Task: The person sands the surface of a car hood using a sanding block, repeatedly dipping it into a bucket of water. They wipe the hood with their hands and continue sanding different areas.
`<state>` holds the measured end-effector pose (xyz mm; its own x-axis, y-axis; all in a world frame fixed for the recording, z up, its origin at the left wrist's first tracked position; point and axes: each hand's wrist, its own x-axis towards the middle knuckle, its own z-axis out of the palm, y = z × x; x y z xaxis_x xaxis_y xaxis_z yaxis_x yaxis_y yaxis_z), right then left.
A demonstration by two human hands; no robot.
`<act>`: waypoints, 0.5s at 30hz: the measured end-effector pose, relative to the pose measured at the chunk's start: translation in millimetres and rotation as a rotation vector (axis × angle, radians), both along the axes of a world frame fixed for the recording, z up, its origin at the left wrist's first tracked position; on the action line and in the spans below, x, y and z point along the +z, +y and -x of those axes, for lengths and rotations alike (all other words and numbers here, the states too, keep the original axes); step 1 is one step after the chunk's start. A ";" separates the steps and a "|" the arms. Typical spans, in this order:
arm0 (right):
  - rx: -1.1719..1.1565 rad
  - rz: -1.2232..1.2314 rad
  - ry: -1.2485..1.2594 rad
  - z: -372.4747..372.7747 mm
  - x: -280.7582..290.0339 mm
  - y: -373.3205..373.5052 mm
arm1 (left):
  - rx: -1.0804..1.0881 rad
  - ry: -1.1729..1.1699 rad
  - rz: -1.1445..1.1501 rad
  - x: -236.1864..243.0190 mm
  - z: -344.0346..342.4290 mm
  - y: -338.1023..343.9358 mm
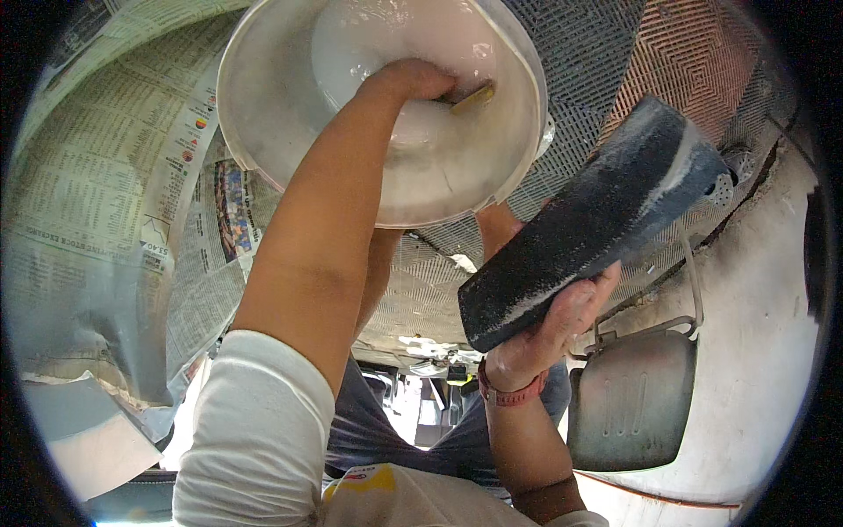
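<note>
The fingers of the left hand point(417, 81) are closed on a thin, yellowish strip point(472, 98), though the fingertips are mostly hidden and their exact hold cannot be made out. Hand and strip are inside a whitish, translucent bucket point(399, 211), at the edge of cloudy, milky liquid point(378, 35) with a few bright glints on it. The left forearm slants over the bucket's near rim from a white sleeve point(255, 422) pushed up on the arm. The fingers of the right hand point(562, 312) grip a long, black, gently curved piece point(588, 224) by its lower edge, some of them out of sight behind it. That piece is held up at a tilt to the right of the bucket, its far end higher than its near end, with pale, whitish streaks along its surface. A red band point(514, 393) circles the right wrist. Below the arms are the person's dark blue trousers point(474, 439) and light shirt point(413, 496). Beyond the bucket and the black piece spreads a ridged mat point(580, 53) in grey and reddish patches. Newspaper sheets point(97, 167) cover the curved surface at left, above a pale box point(97, 439). At right stands a worn, greyish seat point(632, 400) with bent metal tubing, near an orange cord point(659, 498).
</note>
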<state>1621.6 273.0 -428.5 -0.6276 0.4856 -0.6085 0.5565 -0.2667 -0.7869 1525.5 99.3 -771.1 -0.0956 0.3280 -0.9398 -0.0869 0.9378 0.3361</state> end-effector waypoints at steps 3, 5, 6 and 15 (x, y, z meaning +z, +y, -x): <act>-0.020 0.011 0.002 -4.8 -4.4 -0.6 | 0.384 -0.115 0.026 67.8 21.1 18.6; -0.016 0.015 0.013 2.3 -4.9 -4.7 | 0.565 -0.217 0.021 72.0 13.3 4.1; -0.010 -0.007 0.012 2.9 -5.6 -6.9 | 0.646 -0.284 0.029 75.9 11.1 -1.0; -0.030 -0.035 -0.006 0.4 -10.7 -13.1 | 1.255 -0.832 0.002 94.6 20.5 -30.4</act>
